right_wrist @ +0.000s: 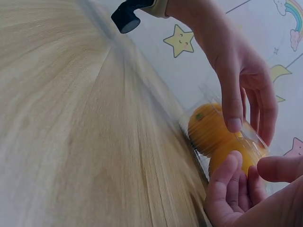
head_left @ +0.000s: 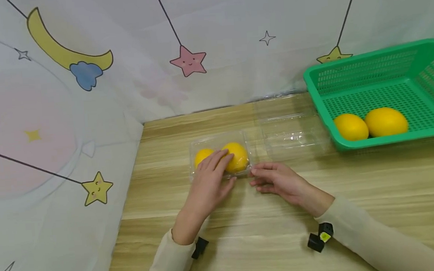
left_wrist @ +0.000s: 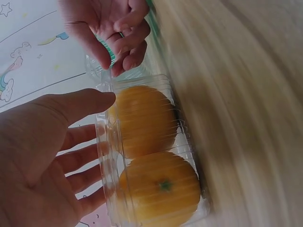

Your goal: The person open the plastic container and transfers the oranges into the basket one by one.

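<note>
Fingers of your left hand point(head_left: 208, 181) reach over the near side of a clear plastic container point(head_left: 217, 139), spread fairly wide, with the thumb apart at the front edge. Your right hand point(head_left: 279, 179) is at the container's near right corner, its fingers loosely bent and its thumb close to the rim; you cannot tell from these views whether it pinches the plastic or only touches it. Inside the container, two orange-yellow fruits sit side by side, the left fruit point(head_left: 202, 158) partly behind your fingers and the right fruit point(head_left: 238, 157) plainer to see. Just to the right, behind your right hand, lies a second clear container point(head_left: 295, 126), next to the green basket point(head_left: 392, 141). Two more fruits point(head_left: 386, 122) rest in the basket, against its near wall. Everything stands on a wood-grain table point(head_left: 354, 185). Black wrist cameras point(head_left: 320, 237) show at your pale sleeves point(head_left: 372, 233), and beyond the table hangs a white cloth printed with a pink star point(head_left: 189, 61) and a yellow moon point(head_left: 56, 43).
</note>
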Tool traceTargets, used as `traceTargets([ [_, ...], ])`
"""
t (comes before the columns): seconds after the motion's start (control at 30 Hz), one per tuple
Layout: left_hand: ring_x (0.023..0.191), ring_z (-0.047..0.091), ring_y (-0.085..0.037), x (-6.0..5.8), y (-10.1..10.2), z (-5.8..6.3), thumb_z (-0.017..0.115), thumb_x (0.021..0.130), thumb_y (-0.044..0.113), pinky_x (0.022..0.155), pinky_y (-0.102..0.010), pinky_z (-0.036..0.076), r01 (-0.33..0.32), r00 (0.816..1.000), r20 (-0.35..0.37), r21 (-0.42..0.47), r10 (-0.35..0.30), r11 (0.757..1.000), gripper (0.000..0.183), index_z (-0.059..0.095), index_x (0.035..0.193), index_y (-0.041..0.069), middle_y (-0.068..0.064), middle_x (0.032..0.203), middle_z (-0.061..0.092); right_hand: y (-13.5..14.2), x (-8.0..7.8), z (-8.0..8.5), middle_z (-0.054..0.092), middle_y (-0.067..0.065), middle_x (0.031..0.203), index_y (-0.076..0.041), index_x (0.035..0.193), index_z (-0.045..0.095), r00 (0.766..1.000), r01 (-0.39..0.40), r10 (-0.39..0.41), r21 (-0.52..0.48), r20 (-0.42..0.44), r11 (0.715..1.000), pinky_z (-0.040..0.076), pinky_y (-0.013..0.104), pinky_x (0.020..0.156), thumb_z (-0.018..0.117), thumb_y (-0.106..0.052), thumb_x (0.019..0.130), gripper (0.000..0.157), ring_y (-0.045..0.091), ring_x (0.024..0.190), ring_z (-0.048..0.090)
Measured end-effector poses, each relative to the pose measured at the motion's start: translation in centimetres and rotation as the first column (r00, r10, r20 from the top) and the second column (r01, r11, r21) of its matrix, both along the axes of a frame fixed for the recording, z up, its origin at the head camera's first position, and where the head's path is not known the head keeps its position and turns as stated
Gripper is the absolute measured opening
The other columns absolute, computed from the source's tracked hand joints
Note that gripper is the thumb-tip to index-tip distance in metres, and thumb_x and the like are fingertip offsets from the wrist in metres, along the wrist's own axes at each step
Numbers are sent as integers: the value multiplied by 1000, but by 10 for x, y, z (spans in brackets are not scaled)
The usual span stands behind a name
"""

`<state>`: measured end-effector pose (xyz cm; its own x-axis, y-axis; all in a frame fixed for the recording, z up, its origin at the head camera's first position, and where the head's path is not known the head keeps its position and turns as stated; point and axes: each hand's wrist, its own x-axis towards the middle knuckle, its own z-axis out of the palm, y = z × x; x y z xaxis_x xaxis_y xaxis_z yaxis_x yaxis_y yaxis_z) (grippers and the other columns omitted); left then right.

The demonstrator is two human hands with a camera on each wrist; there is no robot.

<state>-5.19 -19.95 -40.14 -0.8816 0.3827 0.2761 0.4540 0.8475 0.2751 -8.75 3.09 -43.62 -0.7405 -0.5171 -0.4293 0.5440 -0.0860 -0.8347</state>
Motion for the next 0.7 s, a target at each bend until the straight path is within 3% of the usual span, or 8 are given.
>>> traceTargets([
  [0.43, 140, 57, -35, -2, 1, -3, 86, 91, 19, 116, -55, 45, -15, 999, -43, -1, 15, 1000, 50, 69, 137, 9, -11, 147, 64, -5, 2, 0, 72, 3, 105, 6, 134, 59, 997, 76, -75, 35, -12, 997, 59, 22, 73, 59, -16, 109, 33, 9, 88, 71],
  [0.7, 140, 57, -34, -1, -1, -4, 86, 90, 17, 117, -54, 44, -25, 999, -24, 10, 25, 1000, 51, 69, 137, 9, -10, 148, 64, -11, 4, -2, 67, 2, 104, -1, 120, 62, 996, 91, -90, 31, -17, 995, 57, 22, 70, 58, -14, 108, 18, 10, 85, 69],
])
